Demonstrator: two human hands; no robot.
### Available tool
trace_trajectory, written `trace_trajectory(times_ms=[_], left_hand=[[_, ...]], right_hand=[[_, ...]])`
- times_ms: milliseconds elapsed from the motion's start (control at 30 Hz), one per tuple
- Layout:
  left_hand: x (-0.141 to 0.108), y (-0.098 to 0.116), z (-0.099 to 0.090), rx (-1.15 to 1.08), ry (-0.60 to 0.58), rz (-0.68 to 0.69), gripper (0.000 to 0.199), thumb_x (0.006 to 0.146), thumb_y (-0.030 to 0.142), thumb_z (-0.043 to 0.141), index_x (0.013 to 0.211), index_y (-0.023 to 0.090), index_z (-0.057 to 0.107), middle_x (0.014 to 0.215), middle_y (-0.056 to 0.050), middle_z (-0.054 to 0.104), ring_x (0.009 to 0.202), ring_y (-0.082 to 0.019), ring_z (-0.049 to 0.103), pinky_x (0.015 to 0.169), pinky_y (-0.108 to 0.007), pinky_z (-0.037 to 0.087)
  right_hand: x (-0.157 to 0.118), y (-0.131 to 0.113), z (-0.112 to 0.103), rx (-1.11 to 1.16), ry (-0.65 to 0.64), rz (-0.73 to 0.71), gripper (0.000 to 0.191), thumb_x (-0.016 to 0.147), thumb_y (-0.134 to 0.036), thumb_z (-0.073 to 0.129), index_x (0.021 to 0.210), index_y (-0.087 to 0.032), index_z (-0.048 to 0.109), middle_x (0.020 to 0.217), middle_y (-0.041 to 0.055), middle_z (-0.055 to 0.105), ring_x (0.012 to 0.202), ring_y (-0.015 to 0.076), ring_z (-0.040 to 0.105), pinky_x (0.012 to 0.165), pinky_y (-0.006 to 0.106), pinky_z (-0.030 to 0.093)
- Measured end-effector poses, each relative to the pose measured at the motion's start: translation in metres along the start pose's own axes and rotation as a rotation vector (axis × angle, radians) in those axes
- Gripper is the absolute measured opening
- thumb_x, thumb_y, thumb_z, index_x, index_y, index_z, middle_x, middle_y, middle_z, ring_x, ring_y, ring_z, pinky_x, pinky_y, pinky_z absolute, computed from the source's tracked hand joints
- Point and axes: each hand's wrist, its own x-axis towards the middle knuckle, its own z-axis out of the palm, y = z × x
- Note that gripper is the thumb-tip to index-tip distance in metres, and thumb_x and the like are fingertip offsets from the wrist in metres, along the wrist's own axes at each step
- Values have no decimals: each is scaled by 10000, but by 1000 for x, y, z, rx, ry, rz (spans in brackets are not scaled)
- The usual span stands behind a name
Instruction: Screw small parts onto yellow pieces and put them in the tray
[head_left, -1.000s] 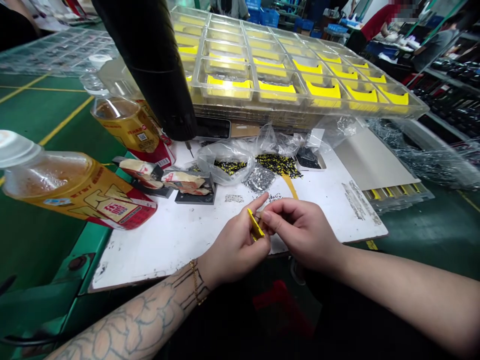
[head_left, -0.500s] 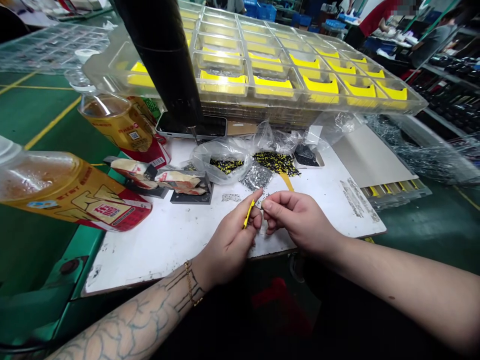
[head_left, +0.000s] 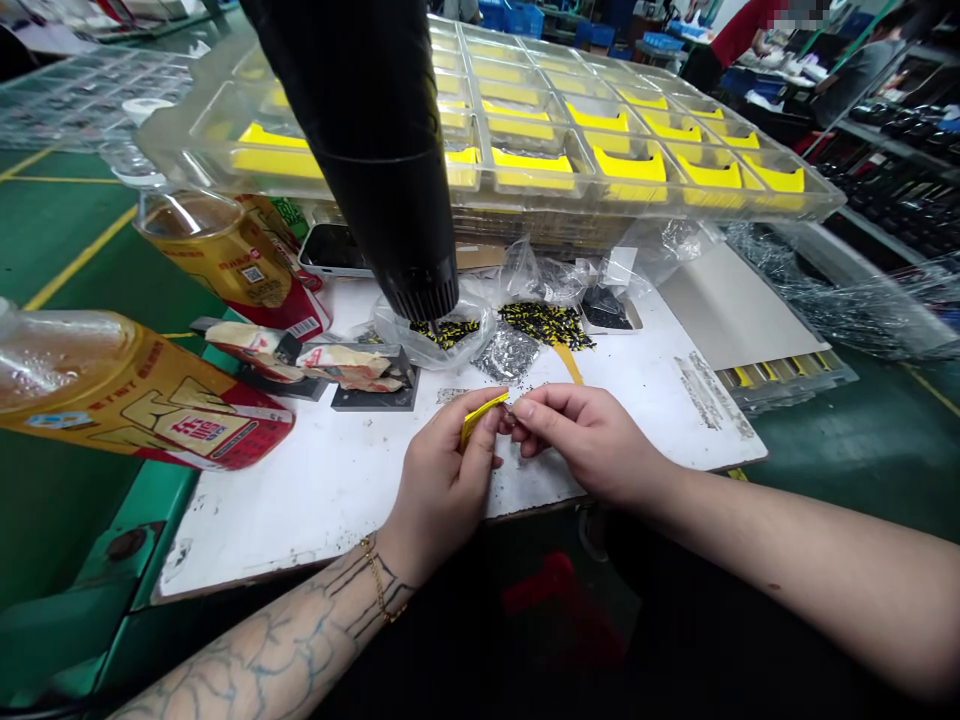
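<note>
My left hand point(head_left: 442, 490) holds a thin yellow strip point(head_left: 481, 417) between thumb and fingers, just above the white work board point(head_left: 315, 520). My right hand point(head_left: 577, 435) pinches its fingertips against the strip's right end, and anything between them is too small to tell. Tiny black bits lie scattered on the board close to both hands. Beyond them lie a heap of small black-and-yellow pieces point(head_left: 546, 325), a clear plastic bag point(head_left: 450, 335) holding more, and a grey glittering bag point(head_left: 507, 352).
A black cylinder point(head_left: 390, 180) hangs in front of a stack of clear trays point(head_left: 637, 165) with yellow inserts. To the left are a phone point(head_left: 330, 248), several paper packets point(head_left: 345, 365) and two lying drink bottles point(head_left: 127, 395). A co-worker in red point(head_left: 739, 30) stands far back.
The strip has swung from nearly upright to lying almost level towards my right hand. The black cylinder now appears lower and nearer the plastic bag, and the whole scene has shifted slightly.
</note>
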Motion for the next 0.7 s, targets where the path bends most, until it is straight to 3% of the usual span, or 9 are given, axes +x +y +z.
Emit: trace_trajectory(times_ms=[133,300,367,533,600,667,700], left_hand=[[1,2,-2,153,37,117,279,983,286,566,1211,188,695,1057,-69,736,883,-172,694,870,-301,577],[3,-1,-4,123,-5,95,313,998,304,540,1242,157,669,1039,-90,743,904,-191,706,881,-319,574],[3,-2,-4,123,-32,95,317,999,308,537,1245,156,667,1072,-101,746,945,-204,708,902,-330,572],[3,-2,-4,142,-63,142,348,986,296,570,1299,179,666,1177,-91,749,1040,-214,710,972,-342,563],[2,0,-4,156,-53,159,351,974,287,592,1301,189,674,1227,-84,741,1079,-216,708,988,-338,562],[2,0,-4,165,-46,176,347,968,274,602,1297,195,681,1245,-78,739,1097,-215,709,995,-332,564],[1,0,-4,167,-40,187,345,965,267,606,1294,199,684,1249,-74,739,1102,-214,710,999,-330,564]], right_hand=[[0,3,-1,-48,-20,19,273,901,-396,670,867,-127,700,766,25,668,723,116,601,694,245,486],[3,2,-6,-150,72,20,286,894,-418,668,834,-140,694,701,8,646,652,111,567,624,240,445],[3,1,-9,-289,82,-72,243,907,-384,654,851,-154,711,746,20,675,687,125,590,637,248,450],[0,-1,-19,-743,107,-516,165,941,-234,582,868,-158,710,843,59,695,787,157,614,744,293,466],[0,-1,-21,-825,88,-607,177,950,-237,559,899,-153,706,868,81,690,817,177,608,775,320,465],[-1,-1,-20,-758,90,-550,189,952,-269,564,898,-159,706,872,84,692,822,184,607,778,328,464],[-1,0,-19,-640,85,-448,206,950,-304,577,870,-160,700,844,76,690,797,178,609,758,322,469]])
